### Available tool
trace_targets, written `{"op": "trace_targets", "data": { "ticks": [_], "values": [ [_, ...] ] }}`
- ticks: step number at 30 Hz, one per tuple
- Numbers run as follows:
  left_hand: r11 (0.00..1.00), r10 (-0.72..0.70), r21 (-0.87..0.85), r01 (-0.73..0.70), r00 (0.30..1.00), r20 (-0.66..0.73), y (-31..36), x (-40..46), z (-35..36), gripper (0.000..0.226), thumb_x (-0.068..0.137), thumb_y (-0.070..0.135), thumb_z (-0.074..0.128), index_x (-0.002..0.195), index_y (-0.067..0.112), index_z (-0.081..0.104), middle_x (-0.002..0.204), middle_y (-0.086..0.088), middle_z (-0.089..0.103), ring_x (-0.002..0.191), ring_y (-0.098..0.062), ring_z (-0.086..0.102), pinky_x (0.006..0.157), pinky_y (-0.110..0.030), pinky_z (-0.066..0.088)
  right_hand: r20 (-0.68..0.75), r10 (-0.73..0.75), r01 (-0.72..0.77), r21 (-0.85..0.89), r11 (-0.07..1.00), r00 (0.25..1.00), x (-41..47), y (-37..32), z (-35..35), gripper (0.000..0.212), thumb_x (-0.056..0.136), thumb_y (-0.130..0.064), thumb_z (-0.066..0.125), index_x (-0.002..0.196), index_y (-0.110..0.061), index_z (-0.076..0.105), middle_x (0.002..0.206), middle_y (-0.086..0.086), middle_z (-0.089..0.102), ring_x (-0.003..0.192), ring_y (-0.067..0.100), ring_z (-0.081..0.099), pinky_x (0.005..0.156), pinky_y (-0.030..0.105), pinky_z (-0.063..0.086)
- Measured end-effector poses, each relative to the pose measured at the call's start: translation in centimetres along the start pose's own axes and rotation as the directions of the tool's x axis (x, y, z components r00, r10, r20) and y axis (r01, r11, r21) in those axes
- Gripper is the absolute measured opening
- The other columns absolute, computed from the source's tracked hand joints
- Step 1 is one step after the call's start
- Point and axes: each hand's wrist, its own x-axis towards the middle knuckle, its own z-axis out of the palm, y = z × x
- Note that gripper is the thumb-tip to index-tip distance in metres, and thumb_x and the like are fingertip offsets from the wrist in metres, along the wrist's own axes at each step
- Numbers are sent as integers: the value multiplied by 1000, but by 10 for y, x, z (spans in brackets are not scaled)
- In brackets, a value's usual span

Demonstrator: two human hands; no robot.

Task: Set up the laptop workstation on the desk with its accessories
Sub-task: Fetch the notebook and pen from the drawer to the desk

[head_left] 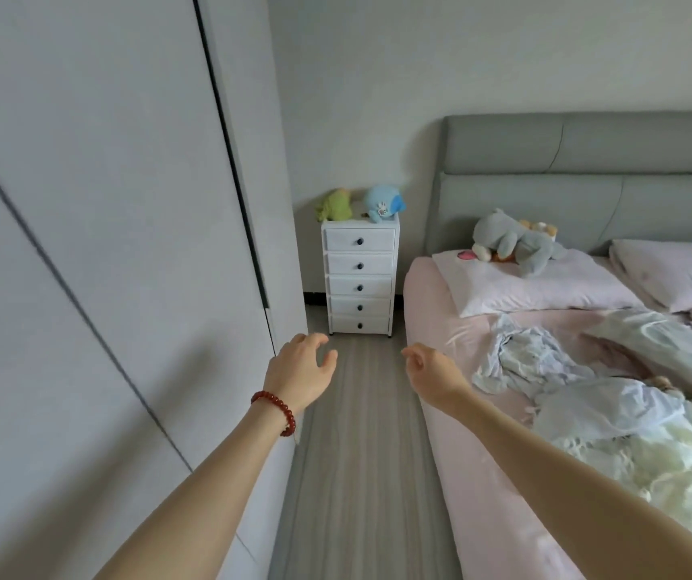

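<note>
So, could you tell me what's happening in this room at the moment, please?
A person stands in a bedroom aisle with both arms stretched forward. The left hand, wearing a red bead bracelet, and the right hand are both empty, fingers loosely curled. Ahead is a white drawer unit topped with plush toys; an unmade bed lies to the right. No laptop or desk is in view.

From my remote seat I see two bare forearms reaching into the frame, with no sleeves on either one as far as the picture's lower edge. The left hand (300,370) has a bracelet (276,410) of round, dark red beads strung around its wrist. The right hand (430,367) and its wrist show no jewellery or watch that I can see.
</note>
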Motion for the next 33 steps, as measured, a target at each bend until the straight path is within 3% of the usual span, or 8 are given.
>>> {"op": "trace_targets", "data": {
  "ticks": [5,7,11,17,24,28,31,33],
  "values": [
    [996,75,-45,-72,995,61,21,145,24,34,93,31,45,122,14,54,127,-4,56,116,-20,52,97,-39,44,-66,82,-80,33,996,994,112,14,-35,33,94,-13,34,119,-13,56,112,14,66,98,30,60,87,34,49],
    [993,113,-50,-109,990,88,33,202,44,35,94,30,44,124,14,53,128,-4,55,117,-19,52,96,-35,45,-94,104,-101,40,994,990,163,28,-48,35,94,-12,35,123,-11,55,118,13,64,102,28,59,89,32,46],
    [991,125,-52,-120,988,96,34,307,88,35,94,30,43,125,15,51,127,-2,54,111,-16,54,86,-27,44,-87,98,-96,27,995,991,271,56,-58,33,96,-10,33,120,-9,56,115,16,64,93,27,60,84,31,47],
    [995,-41,-85,50,994,103,16,451,132,33,94,29,45,122,16,53,124,-4,56,111,-17,54,87,-30,48,11,114,-114,-21,993,993,435,87,-72,35,97,-15,33,126,-13,51,123,10,60,104,26,59,88,30,47],
    [985,-141,-83,151,984,108,-24,593,164,33,92,29,47,121,14,52,120,-5,58,103,-19,58,82,-34,51,111,45,-32,-112,993,993,599,79,-53,37,97,-16,32,133,-17,42,133,6,51,112,24,54,94,34,45],
    [977,-164,-110,183,974,158,-54,696,199,38,94,27,45,128,10,47,124,-8,56,112,-22,54,91,-37,48,127,36,-20,-130,991,991,694,81,-24,45,96,-15,32,141,-17,31,144,4,37,121,24,47,96,36,45],
    [956,-233,-129,265,947,220,-74,763,228,39,95,27,41,130,10,44,129,-8,52,115,-22,52,95,-40,45,135,68,-45,-170,984,989,758,86,-2,50,96,-14,33,144,-15,22,150,4,28,132,25,36,103,37,39],
    [931,-288,-141,336,916,279,-92,809,255,40,95,27,40,131,10,42,132,-9,50,116,-23,51,96,-38,44,153,103,-69,-211,975,983,807,94,14,54,95,-15,34,146,-14,15,154,4,20,139,23,23,112,36,26]
  ]
}}
